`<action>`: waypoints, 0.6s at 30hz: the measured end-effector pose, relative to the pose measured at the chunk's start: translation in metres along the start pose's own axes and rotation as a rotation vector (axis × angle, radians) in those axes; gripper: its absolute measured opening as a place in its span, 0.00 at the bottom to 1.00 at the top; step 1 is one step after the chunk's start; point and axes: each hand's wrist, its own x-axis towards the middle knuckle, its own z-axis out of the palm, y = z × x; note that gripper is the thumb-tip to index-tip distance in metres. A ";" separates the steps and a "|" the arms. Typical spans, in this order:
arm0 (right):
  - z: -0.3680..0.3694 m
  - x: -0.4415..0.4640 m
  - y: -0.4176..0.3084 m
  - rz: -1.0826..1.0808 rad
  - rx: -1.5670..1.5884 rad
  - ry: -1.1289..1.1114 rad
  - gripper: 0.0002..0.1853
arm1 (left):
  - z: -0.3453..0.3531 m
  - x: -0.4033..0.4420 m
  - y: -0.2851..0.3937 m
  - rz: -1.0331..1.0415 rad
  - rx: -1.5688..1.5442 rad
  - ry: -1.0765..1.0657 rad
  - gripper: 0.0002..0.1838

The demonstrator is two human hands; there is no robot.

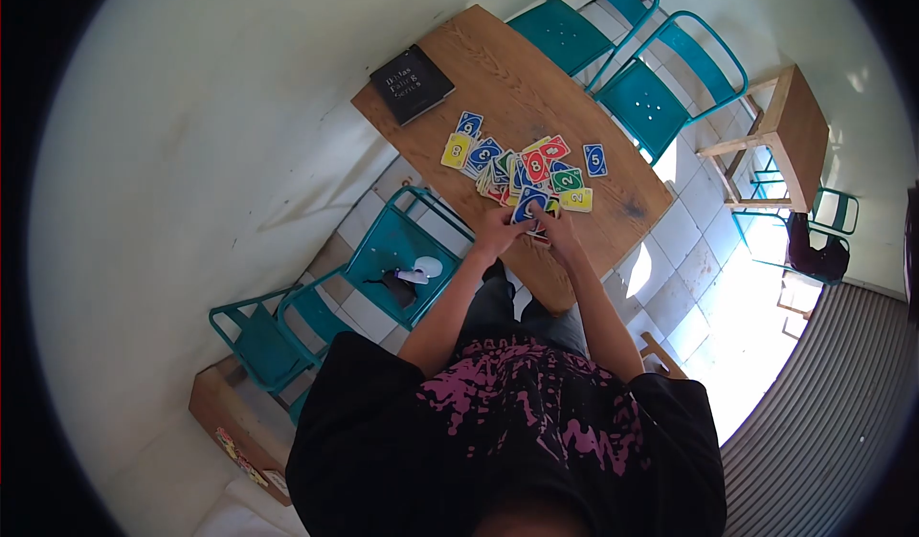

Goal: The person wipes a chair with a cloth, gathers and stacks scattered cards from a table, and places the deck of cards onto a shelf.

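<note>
Loose card pile (pixel 504 166), one, on the wooden tabletop (pixel 613 221); a spread of overlapping faces, its long axis slanting from far left to near right; landmark for the places below. Held blue card (pixel 525 213), one, face up, at the pile's near edge and overlapping it in view; its numeral partly covered by a thumb; long axis pointing roughly away from the body into the pile, the far end leaning slightly right. Left hand (pixel 495 233), one, near side of the pile, left of the held blue card, closed in a pinch at its lower left edge. Right hand (pixel 561 230), one, near side of the pile, thumb pressed to the card's face, fingers curled beneath; whether further cards sit under the top one cannot be told. From both hands the pile lies directly forward; the right hand is the nearer to the yellow 2 card (pixel 575 200) at the pile's near right end, and to the blue 5 card (pixel 595 160), apart on the pile's right; the left is the nearer to the yellow 8 card (pixel 457 150) at its left end. Black book (pixel 413 84), one, lying flat, beyond and left of the pile, well apart.
</note>
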 end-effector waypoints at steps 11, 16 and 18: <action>-0.049 0.002 0.015 -0.040 0.096 0.055 0.15 | -0.034 0.047 -0.016 0.135 0.358 0.202 0.13; -0.059 -0.016 0.004 -0.063 0.183 0.075 0.13 | -0.103 0.094 -0.017 0.105 0.567 0.796 0.23; -0.063 -0.021 0.004 -0.056 0.158 0.097 0.13 | -0.112 0.110 -0.013 0.110 0.593 0.867 0.24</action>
